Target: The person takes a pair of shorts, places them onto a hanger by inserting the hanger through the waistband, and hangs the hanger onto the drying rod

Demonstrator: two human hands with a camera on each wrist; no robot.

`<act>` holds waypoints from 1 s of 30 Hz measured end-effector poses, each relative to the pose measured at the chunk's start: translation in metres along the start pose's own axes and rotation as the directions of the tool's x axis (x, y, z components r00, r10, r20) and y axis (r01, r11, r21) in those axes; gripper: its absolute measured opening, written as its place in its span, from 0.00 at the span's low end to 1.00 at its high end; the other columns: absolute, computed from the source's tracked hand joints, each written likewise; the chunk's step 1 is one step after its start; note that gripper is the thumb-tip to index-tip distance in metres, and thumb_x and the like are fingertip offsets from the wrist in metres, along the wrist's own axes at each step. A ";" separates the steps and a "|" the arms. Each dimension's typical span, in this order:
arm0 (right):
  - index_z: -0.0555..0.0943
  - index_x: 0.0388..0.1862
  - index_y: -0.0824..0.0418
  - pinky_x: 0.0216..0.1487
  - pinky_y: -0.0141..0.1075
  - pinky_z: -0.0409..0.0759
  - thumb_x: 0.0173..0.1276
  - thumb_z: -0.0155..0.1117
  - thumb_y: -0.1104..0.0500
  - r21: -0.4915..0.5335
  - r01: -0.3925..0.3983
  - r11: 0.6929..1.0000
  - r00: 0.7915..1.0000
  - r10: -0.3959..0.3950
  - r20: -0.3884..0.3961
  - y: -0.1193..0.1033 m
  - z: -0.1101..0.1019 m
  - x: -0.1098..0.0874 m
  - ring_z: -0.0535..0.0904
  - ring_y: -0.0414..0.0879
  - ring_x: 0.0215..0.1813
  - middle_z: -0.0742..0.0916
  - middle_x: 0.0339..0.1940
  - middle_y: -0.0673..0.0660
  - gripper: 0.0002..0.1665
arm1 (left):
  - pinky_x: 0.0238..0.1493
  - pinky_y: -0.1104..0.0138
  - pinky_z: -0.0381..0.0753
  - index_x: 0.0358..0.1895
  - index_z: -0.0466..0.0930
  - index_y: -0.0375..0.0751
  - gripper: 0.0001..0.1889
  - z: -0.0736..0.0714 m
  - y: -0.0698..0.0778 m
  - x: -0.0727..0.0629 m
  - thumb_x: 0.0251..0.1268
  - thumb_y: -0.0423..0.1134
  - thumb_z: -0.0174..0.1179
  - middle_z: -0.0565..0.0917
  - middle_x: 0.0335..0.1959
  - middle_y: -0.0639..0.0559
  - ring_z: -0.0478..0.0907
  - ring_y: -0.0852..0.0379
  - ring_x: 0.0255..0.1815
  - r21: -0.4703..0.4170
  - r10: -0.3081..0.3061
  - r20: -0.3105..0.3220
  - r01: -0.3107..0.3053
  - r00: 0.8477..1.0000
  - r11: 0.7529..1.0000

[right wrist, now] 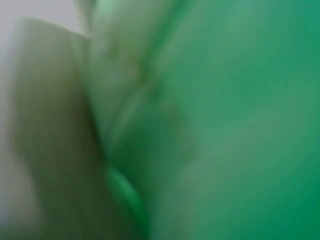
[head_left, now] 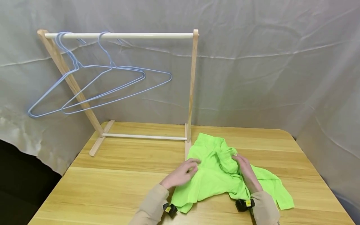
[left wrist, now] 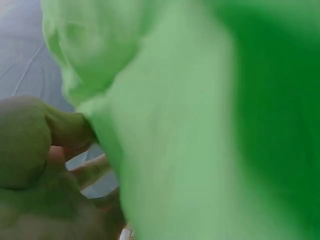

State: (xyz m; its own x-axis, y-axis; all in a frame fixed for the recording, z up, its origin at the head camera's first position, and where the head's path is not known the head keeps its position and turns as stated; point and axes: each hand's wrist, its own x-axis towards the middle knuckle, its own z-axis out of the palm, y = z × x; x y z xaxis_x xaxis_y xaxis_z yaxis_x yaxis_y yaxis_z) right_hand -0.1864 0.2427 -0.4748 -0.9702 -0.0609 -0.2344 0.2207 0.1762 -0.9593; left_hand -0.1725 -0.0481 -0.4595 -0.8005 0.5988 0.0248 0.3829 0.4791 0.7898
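A bright green garment lies crumpled on the wooden table, with one part spread out to the right. Beside its left side is my left hand, fingers loosely bent and their tips touching the cloth. The left wrist view shows the thumb at the cloth's edge and gaps between the fingers. My right hand pinches a gathered edge on the garment's upper right. Blurred green cloth fills most of the right wrist view and hides the fingertips there.
Behind and to the left stands a wooden rack with a white top bar. Several blue wire hangers hang from its left half. The rack's right foot is close to the garment. Grey curtains surround the wooden table.
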 end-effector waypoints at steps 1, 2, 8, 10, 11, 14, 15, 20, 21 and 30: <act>0.54 0.79 0.69 0.83 0.51 0.51 0.83 0.42 0.48 0.035 0.016 0.999 1.000 -0.016 -0.003 0.000 0.000 -0.001 0.53 0.58 0.83 0.61 0.82 0.64 0.37 | 0.66 0.53 0.77 0.50 0.79 0.33 0.17 -0.002 0.001 0.000 0.83 0.39 0.41 0.81 0.57 0.43 0.78 0.46 0.60 -0.028 -0.003 -0.025 0.003 1.000 1.000; 0.58 0.78 0.64 0.81 0.44 0.59 0.83 0.41 0.48 0.076 0.034 0.996 0.999 -0.033 -0.015 0.000 0.000 -0.001 0.62 0.52 0.80 0.70 0.77 0.59 0.33 | 0.60 0.57 0.80 0.47 0.77 0.33 0.16 -0.004 0.002 0.000 0.83 0.39 0.40 0.81 0.49 0.44 0.80 0.49 0.53 -0.073 -0.010 -0.054 0.006 0.998 0.997; 0.76 0.49 0.45 0.52 0.25 0.77 0.84 0.40 0.49 0.327 0.232 0.916 0.973 -0.215 -0.089 -0.004 0.001 -0.005 0.76 0.31 0.48 0.80 0.44 0.37 0.14 | 0.33 0.73 0.66 0.36 0.70 0.35 0.12 -0.017 0.012 -0.001 0.82 0.33 0.41 0.64 0.27 0.54 0.64 0.62 0.30 -0.256 -0.066 -0.330 -0.022 0.942 0.966; 0.74 0.51 0.49 0.53 0.24 0.77 0.84 0.40 0.49 0.373 0.272 0.887 0.962 -0.240 -0.130 -0.008 0.001 -0.009 0.75 0.32 0.50 0.78 0.46 0.40 0.14 | 0.33 0.74 0.67 0.37 0.72 0.33 0.12 -0.026 0.015 -0.004 0.80 0.31 0.42 0.67 0.27 0.53 0.65 0.64 0.29 -0.269 -0.071 -0.419 -0.049 0.905 0.962; 0.72 0.58 0.50 0.58 0.24 0.75 0.84 0.39 0.49 0.388 0.278 0.878 0.960 -0.240 -0.146 -0.010 0.001 -0.011 0.74 0.33 0.56 0.78 0.53 0.41 0.16 | 0.33 0.74 0.68 0.38 0.74 0.32 0.11 -0.031 0.016 -0.006 0.80 0.30 0.43 0.69 0.27 0.51 0.65 0.64 0.29 -0.268 -0.061 -0.465 -0.074 0.883 0.961; 0.54 0.78 0.58 0.74 0.24 0.64 0.84 0.39 0.47 0.437 0.275 0.856 0.960 -0.219 -0.176 -0.017 0.001 -0.016 0.61 0.36 0.76 0.64 0.77 0.51 0.30 | 0.36 0.73 0.73 0.40 0.79 0.29 0.10 -0.052 0.018 -0.019 0.76 0.28 0.47 0.78 0.29 0.42 0.71 0.64 0.30 -0.222 0.000 -0.582 -0.159 0.813 0.962; 0.49 0.80 0.60 0.76 0.24 0.61 0.84 0.39 0.47 0.444 0.278 0.851 0.959 -0.217 -0.185 -0.019 0.001 -0.017 0.58 0.37 0.77 0.62 0.78 0.51 0.34 | 0.39 0.72 0.75 0.39 0.80 0.29 0.10 -0.059 0.018 -0.023 0.75 0.28 0.49 0.81 0.31 0.40 0.73 0.64 0.32 -0.193 0.020 -0.613 -0.174 0.790 0.965; 0.62 0.72 0.56 0.67 0.21 0.69 0.84 0.39 0.46 0.353 0.269 0.896 0.963 -0.244 -0.116 -0.017 0.001 -0.013 0.70 0.33 0.63 0.73 0.63 0.44 0.25 | 0.39 0.70 0.74 0.19 0.78 0.37 0.17 -0.085 0.008 -0.044 0.71 0.33 0.55 0.81 0.23 0.48 0.73 0.65 0.29 -0.021 0.005 -0.641 -0.024 0.767 1.000; 0.65 0.69 0.56 0.63 0.21 0.71 0.84 0.39 0.45 0.313 0.246 0.917 0.969 -0.232 -0.084 -0.015 0.002 -0.012 0.71 0.32 0.59 0.74 0.58 0.42 0.24 | 0.35 0.71 0.72 0.17 0.76 0.39 0.19 -0.087 0.005 -0.046 0.71 0.35 0.56 0.78 0.18 0.52 0.70 0.66 0.24 0.024 -0.021 -0.624 0.047 0.781 0.999; 0.41 0.83 0.63 0.83 0.52 0.49 0.82 0.39 0.37 0.041 0.066 0.997 0.973 -0.074 0.217 -0.008 0.005 -0.008 0.50 0.59 0.83 0.53 0.83 0.67 0.45 | 0.55 0.48 0.79 0.55 0.82 0.40 0.15 -0.073 -0.007 -0.043 0.70 0.41 0.61 0.87 0.47 0.44 0.83 0.46 0.48 0.313 -0.177 -0.360 0.298 0.916 0.902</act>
State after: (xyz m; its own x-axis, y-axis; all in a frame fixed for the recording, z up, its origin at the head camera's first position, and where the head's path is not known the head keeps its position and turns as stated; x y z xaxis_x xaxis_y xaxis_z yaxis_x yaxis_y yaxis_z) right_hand -0.1801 0.2368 -0.4662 -0.9391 -0.2852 -0.1915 0.1596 0.1313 -0.9784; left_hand -0.1738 -0.1238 -0.4213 -0.9672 0.2321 0.1036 0.2512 0.8116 0.5275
